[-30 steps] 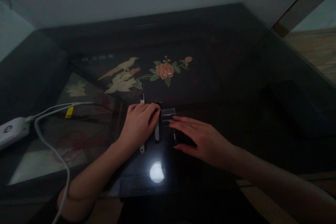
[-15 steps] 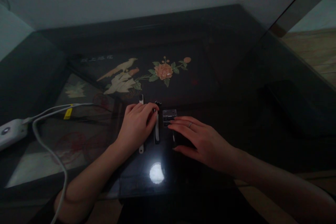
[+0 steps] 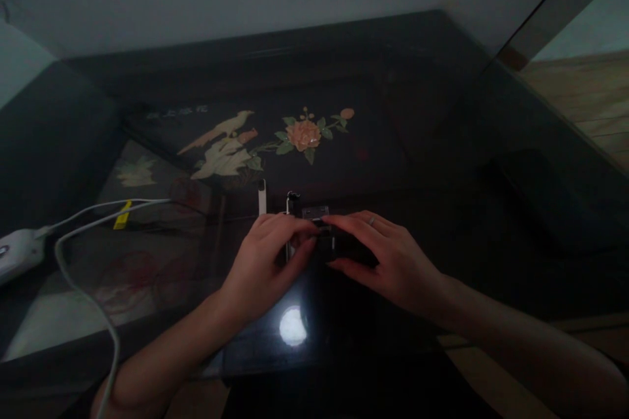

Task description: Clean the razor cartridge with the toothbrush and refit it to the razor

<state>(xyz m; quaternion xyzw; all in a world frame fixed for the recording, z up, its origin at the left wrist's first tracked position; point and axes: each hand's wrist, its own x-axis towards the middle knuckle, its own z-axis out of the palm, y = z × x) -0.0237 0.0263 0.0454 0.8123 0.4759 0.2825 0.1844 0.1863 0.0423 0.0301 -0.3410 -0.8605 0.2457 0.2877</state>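
Both hands meet over the middle of a dark glass table (image 3: 442,144), in weak light. The left hand (image 3: 263,262) lies palm down with its fingers bent over a thin metal tool (image 3: 289,204), of which only the far tip shows beyond the fingertips; whether the fingers are closed on the tool or only rest on it cannot be told. Just left of this hand, a second thin pale tool (image 3: 262,196) lies on the glass, and its far end sticks out past the knuckles. The right hand (image 3: 388,262) is also palm down, fingers stretched to the left, with a ring (image 3: 372,220) on one finger. Its fingertips touch a small clear case (image 3: 316,213), which sits on the table between the two hands, at the tips of both. The thumb of the right hand is below the fingers with a gap between them, and it is not clear if anything is pinched there. Under the glass a painted bird (image 3: 221,137) and a flower (image 3: 303,134) are seen, further away than the hands. At the left edge a white adapter (image 3: 17,252) lies with its white cable (image 3: 86,262) going toward the near side. A round light reflection (image 3: 293,327) shines on the glass near the wrists.
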